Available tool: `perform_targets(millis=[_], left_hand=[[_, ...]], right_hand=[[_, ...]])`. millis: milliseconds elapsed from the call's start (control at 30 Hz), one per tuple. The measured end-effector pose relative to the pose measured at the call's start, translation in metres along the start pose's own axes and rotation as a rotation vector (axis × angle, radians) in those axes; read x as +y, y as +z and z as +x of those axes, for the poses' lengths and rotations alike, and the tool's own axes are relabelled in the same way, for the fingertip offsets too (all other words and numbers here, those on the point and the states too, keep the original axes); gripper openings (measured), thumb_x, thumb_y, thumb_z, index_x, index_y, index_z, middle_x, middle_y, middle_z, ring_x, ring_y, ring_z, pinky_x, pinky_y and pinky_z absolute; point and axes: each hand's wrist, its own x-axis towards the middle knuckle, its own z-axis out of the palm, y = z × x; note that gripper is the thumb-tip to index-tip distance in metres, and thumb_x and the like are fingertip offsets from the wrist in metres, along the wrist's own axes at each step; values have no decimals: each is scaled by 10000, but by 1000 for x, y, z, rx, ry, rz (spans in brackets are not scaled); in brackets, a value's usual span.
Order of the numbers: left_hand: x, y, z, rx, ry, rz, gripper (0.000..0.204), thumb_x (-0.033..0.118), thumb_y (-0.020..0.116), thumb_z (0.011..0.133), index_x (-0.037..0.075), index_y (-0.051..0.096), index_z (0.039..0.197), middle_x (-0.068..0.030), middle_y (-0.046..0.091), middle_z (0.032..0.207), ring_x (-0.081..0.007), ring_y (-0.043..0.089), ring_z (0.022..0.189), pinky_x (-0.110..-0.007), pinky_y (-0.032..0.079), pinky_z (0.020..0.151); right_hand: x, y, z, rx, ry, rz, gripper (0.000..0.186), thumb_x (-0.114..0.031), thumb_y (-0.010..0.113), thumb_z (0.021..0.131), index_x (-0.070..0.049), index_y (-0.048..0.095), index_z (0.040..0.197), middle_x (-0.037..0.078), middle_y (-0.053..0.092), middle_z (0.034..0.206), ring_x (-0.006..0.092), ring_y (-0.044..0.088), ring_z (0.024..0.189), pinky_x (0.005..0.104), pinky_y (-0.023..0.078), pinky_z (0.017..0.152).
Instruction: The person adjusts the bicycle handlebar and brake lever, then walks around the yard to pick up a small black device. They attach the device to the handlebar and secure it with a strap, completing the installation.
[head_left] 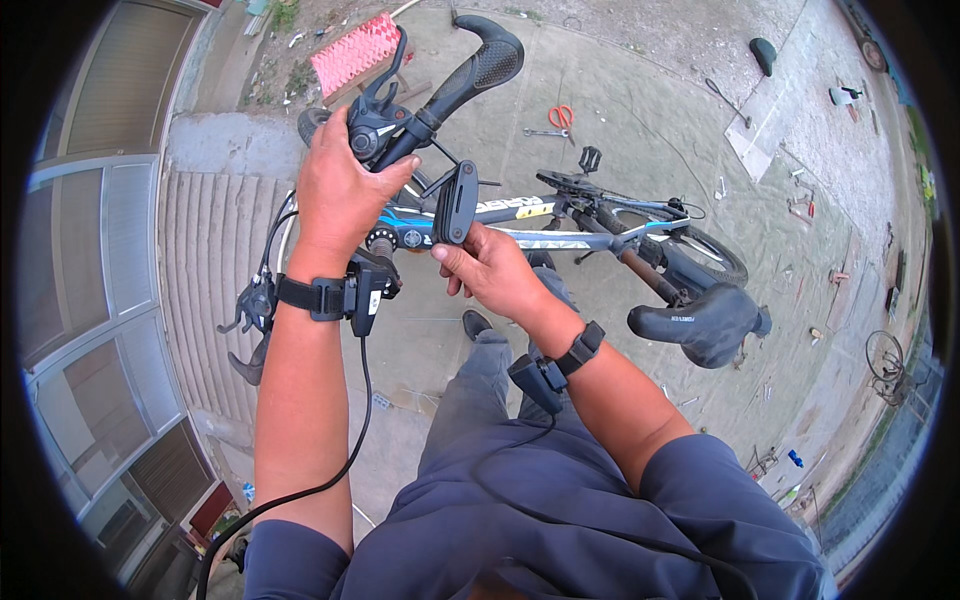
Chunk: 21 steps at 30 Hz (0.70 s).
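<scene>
A bicycle leans across the space before me, its frame (520, 208) dark with white and blue. My left hand (342, 190) is wrapped round the handlebar beside the black brake lever and shifter unit (375, 132), its thumb toward the bar. The black rubber grip (478, 75) points up and away. My right hand (490, 268) pinches a dark folding hex key tool (458, 205) at its lower end. Thin keys stick out from the tool's upper end, one reaching toward the shifter clamp. Where that key's tip sits, I cannot tell.
The black saddle (700, 325) lies to the right, near the rear wheel (710, 255). Orange-handled scissors (562, 118) and a wrench (543, 132) lie on the ground mat beyond the frame. A red-and-white woven stool seat (355, 52) stands at the far left. Small tools are scattered at right.
</scene>
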Motion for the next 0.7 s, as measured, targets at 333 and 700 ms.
perform_targets(millis=[333,700], left_hand=[[-4,3,0,23,34,30,876,358,952,728,-10,575,1427,-227,695,1269,-372,692,1165,-424,541,1008],[-1,0,0,3,8,24,903,364,952,730,-26,559,1443,-236,688,1292,-368,689,1182,-423,537,1019]], right_hand=[[-5,-15,-2,215,-301,-441,565,-542,825,880,-5,683,985,147,690,766,258,672,661,405,544,643],[-28,-34,-2,435,-678,-527,850,-473,971,700,-47,639,1356,160,613,1309,270,700,1016,375,583,834]])
